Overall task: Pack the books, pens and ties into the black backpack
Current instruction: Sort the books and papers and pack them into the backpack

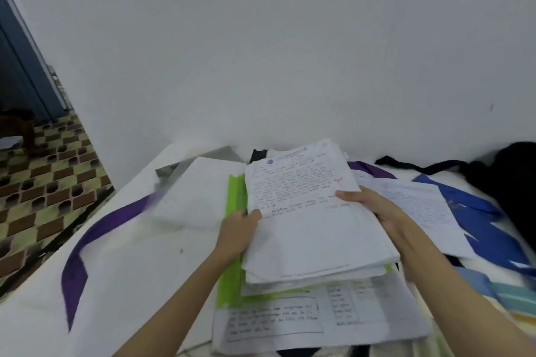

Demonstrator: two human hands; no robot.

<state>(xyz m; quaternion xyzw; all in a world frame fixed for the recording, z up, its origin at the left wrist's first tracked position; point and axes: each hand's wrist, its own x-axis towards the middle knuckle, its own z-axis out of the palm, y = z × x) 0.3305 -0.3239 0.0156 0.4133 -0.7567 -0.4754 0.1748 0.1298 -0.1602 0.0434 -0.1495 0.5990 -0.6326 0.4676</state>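
White bedding under a plain pale wall carries, from left to right, a long purple satin tie (87, 236), the left hand (236, 233) and right hand (377, 211) both gripping a thick stack of handwritten white papers (307, 217), probably to gather it, and the soft black backpack (510, 174) far right.

Looks like somebody's room at home, probably a bedroom. A plain white wall (261, 52) is backing a white bed (139, 264), brown-and-cream patterned floor tiles (43, 182) are showing on the left, and a blue door (20, 66) is peeking in.
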